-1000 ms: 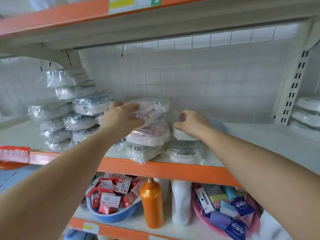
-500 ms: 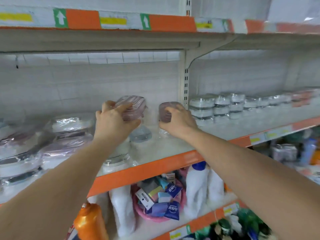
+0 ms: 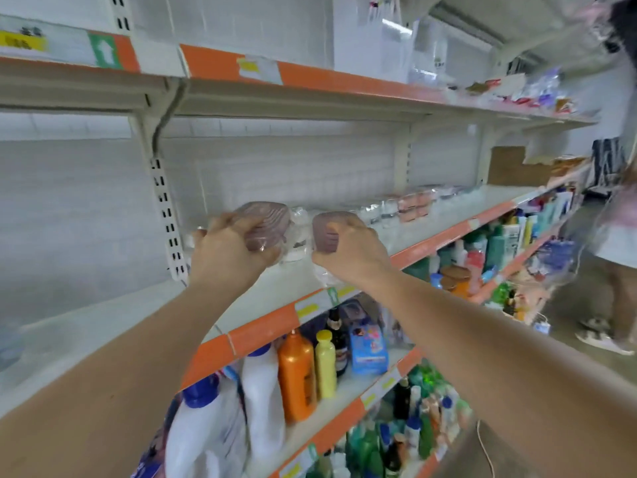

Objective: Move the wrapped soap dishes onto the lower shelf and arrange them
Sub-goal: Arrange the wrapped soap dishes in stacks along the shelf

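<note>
Running across the frame from lower left to right, the white shelf (image 3: 103,326) with an orange edge strip carries blurred wrapped packs further right. Below it, lower centre, a second shelf holds white bottles (image 3: 255,401), an orange bottle (image 3: 297,377) and a yellow bottle (image 3: 325,363). A person (image 3: 617,208) stands at the right edge. At centre frame, the left hand (image 3: 227,253) grips a mauve wrapped soap dish (image 3: 267,222), fingers curled round its near side. Just beside it, the right hand (image 3: 351,253) grips a second wrapped soap dish (image 3: 325,232). Both dishes are held tilted above the shelf, apart from each other, plastic film between them.
</note>
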The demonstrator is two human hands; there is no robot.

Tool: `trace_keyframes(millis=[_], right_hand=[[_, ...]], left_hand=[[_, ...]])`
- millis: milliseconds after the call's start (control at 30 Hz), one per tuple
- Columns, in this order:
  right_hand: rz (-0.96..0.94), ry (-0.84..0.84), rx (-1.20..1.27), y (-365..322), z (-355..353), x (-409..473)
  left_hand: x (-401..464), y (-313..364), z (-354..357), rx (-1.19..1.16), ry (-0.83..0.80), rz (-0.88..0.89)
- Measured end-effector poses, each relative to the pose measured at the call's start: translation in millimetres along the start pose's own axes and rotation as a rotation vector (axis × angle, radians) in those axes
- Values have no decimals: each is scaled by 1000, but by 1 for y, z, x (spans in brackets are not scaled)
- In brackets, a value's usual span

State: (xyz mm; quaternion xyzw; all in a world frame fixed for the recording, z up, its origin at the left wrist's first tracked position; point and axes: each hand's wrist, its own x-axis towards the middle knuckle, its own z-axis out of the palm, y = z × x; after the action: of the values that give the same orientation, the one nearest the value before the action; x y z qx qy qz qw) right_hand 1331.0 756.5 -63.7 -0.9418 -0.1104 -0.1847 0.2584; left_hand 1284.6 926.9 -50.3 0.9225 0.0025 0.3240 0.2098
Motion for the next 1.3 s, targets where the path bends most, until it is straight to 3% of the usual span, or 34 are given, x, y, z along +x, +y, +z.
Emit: trace_keyframes(millis=[233,733,1067,1300], right_hand=[[87,50,-20,143,-54,56],[300,119,-90,389,-101,191],[358,128,-128,544,-138,315],[237,53,-93,663,-141,400]], left_hand=[[63,118,109,-65,-24,98],[200,277,345,-214,-152,216],[320,376,482,-198,-204,197],[374,426,572,-107,-113,71]])
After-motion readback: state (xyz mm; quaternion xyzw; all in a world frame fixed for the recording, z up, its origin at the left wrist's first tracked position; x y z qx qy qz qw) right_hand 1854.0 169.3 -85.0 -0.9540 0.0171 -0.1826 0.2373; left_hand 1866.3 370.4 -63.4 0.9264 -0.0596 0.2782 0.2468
